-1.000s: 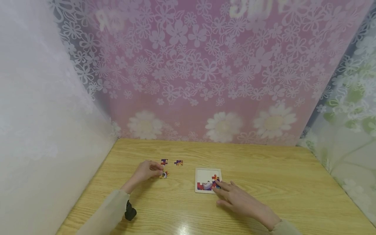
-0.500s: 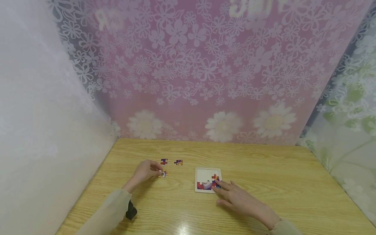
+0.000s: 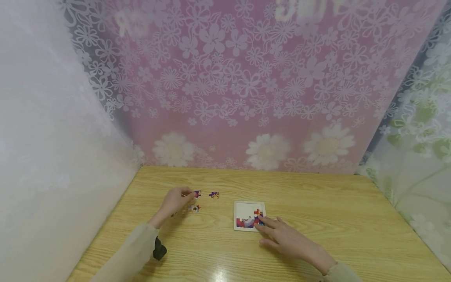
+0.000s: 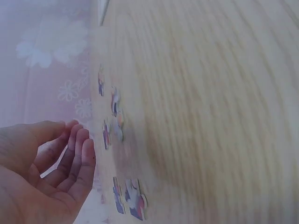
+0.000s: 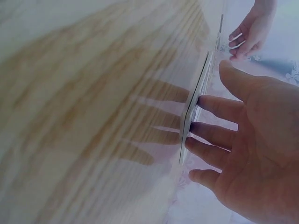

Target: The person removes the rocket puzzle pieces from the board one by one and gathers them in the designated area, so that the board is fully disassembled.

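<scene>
Shifted toward the tabletop's far edge, the left hand, loosely curved, seemingly empty, is poised by a puzzle piece, apparently being selected, a pinch needed next, the tray's near right corner touched by the outstretched right hand.
</scene>
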Motion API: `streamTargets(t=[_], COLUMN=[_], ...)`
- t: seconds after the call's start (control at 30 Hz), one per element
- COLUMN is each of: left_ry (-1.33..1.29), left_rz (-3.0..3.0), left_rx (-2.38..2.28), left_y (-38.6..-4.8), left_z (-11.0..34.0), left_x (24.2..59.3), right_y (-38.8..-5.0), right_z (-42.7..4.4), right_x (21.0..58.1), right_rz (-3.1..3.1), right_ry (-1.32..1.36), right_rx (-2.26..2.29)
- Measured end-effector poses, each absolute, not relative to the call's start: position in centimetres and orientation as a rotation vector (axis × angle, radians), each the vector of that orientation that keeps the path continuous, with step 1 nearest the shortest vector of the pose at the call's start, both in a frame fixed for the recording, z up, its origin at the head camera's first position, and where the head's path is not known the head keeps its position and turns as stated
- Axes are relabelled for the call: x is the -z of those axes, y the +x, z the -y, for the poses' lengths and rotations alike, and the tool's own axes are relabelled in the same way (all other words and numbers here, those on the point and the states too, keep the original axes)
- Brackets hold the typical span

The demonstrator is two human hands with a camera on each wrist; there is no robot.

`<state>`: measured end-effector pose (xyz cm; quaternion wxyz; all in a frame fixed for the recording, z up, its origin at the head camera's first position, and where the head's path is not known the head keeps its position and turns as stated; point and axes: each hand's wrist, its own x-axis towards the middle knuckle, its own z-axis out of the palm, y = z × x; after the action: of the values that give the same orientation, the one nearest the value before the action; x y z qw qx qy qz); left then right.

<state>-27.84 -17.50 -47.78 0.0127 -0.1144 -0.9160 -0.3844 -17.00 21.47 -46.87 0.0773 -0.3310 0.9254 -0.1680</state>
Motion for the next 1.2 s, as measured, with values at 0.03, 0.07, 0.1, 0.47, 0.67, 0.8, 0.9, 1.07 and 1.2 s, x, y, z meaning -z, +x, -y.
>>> streamTargets(t=[0.03, 0.07, 0.1, 0.47, 0.67, 0.8, 0.9, 1.07, 1.2], left_ry=[-0.354, -0.351, -0.346, -0.428, -0.535, -0.584, -0.628, -0.695, -0.742], left_rz=[2.849, 2.842, 2.837, 2.668, 2.618, 2.619, 2.611, 2.599, 2.618], left_rx=[1.219, 1.239, 1.269, 1.633, 1.68, 1.707, 1.737, 1.786, 1.78], left_y=[-27.9, -28.0, -28.0, -28.0, -28.5, -28.6, -28.7, -28.7, -28.6], left_z=[17.3, 17.1, 16.9, 14.0, 12.0, 10.7, 9.8, 8.0, 6.6], left_x=[47.6, 47.5, 47.4, 46.1, 46.2, 46.0, 45.9, 45.7, 45.6], right_y=[-17.0, -17.0, -17.0, -17.0, -17.0, -17.0, -17.1, -17.0, -16.9], right_z=[-21.5, -21.5, -21.5, -21.6, -21.6, -21.6, -21.8, -22.3, -22.6], right_x=[46.9, 46.9, 46.8, 46.8, 46.8, 47.0, 47.0, 46.9, 47.0], right_rz=[-2.77, -2.768, -2.765, -2.758, -2.762, -2.782, -2.789, -2.803, -2.843], right_ry=[-0.991, -0.99, -0.991, -1.0, -0.979, -0.978, -0.964, -0.908, -0.906], right_rx=[0.507, 0.512, 0.517, 0.55, 0.558, 0.542, 0.551, 0.546, 0.496])
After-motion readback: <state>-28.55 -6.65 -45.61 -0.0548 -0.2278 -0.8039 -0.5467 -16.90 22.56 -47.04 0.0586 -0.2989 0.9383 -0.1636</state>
